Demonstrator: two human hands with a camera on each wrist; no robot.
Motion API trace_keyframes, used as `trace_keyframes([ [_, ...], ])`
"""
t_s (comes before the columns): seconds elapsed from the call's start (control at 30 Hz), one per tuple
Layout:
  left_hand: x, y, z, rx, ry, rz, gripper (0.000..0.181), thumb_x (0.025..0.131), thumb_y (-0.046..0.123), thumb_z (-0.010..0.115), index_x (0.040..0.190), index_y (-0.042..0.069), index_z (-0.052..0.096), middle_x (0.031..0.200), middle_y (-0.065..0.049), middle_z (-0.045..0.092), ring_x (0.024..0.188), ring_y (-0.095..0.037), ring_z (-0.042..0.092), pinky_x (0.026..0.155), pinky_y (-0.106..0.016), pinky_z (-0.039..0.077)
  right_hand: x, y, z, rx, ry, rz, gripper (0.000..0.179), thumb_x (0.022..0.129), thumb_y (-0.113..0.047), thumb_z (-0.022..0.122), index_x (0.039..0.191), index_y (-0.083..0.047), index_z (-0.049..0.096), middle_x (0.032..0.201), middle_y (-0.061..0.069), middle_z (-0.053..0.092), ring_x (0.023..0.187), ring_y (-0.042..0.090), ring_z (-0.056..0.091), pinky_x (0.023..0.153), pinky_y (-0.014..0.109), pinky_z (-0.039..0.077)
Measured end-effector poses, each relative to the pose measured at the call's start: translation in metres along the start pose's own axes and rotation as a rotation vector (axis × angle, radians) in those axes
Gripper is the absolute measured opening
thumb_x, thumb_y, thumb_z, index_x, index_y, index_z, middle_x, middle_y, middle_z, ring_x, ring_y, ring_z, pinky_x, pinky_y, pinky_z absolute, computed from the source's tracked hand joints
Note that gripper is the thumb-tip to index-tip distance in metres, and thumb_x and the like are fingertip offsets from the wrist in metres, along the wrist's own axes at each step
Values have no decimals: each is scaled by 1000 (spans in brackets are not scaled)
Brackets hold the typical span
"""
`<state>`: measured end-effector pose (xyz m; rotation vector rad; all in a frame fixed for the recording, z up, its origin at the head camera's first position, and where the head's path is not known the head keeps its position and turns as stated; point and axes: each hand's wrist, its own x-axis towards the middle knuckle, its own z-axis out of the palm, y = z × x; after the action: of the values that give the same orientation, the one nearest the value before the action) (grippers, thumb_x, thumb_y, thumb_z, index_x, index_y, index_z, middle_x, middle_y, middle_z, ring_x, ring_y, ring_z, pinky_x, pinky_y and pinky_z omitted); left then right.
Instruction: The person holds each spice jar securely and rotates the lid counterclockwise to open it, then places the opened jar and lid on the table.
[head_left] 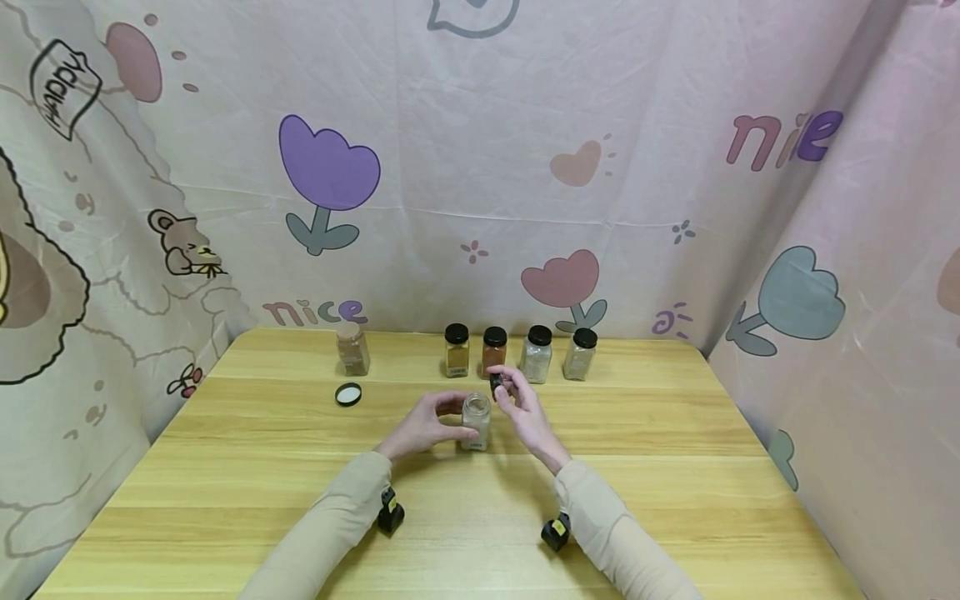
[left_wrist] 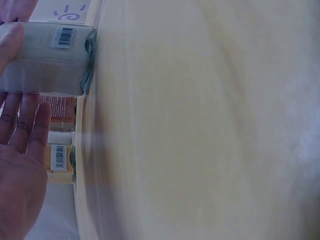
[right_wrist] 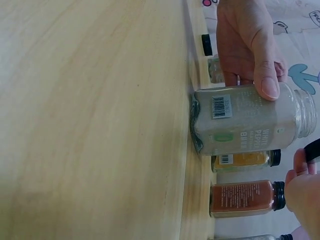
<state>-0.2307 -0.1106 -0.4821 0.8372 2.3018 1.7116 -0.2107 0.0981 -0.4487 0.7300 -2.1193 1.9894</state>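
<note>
An open glass spice jar (head_left: 476,423), its label reading white pepper in the right wrist view, stands upright on the table with pale powder inside. My left hand (head_left: 423,425) holds it from the left, thumb (right_wrist: 269,86) on the near face and fingers behind. Just right of the jar's mouth, my right hand (head_left: 527,417) pinches a small black lid (head_left: 496,384), held apart from the jar. In the right wrist view, only part of that lid (right_wrist: 313,150) shows at the edge.
Black-capped jars stand at the back: a yellow one (head_left: 457,354), a reddish one (head_left: 493,357) and two pale ones (head_left: 536,358). Back left is a brownish jar (head_left: 353,354) without a black cap. Before it lies a loose black lid (head_left: 348,394), white inside up.
</note>
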Motion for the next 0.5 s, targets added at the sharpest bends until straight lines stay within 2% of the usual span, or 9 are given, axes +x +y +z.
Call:
trace_keyframes([
  [0.2, 0, 1, 0, -3, 0, -2, 58, 80, 12, 84, 132, 1, 61, 123, -19, 70, 113, -34, 67, 100, -33, 57, 0, -1, -1, 24, 29, 15, 34, 102, 3, 47, 134, 14, 45, 108, 0, 52, 96, 7, 55, 82, 14, 45],
  [0.33, 1, 1, 0, -7, -1, -6, 58, 80, 12, 84, 132, 1, 61, 123, -19, 70, 113, -34, 67, 100, -34, 57, 0, -1, -1, 26, 44, 27, 34, 102, 2, 47, 134, 13, 45, 115, 17, 56, 100, 0, 56, 83, 13, 46],
  [0.43, 1, 1, 0, -9, -2, -5, 58, 80, 12, 84, 132, 1, 61, 123, -19, 70, 113, -34, 67, 101, -34, 57, -1, -1, -1, 27, 58, 46, 34, 103, 1, 48, 134, 13, 44, 121, 34, 52, 101, -1, 58, 84, 12, 48],
  [0.5, 1, 1, 0, -9, -3, -1, 58, 80, 12, 84, 132, 1, 61, 123, -19, 70, 113, -34, 68, 101, -34, 57, -1, 1, -2, 24, 67, 53, 34, 103, 1, 49, 134, 13, 44, 120, 38, 51, 101, 0, 59, 85, 12, 48],
])
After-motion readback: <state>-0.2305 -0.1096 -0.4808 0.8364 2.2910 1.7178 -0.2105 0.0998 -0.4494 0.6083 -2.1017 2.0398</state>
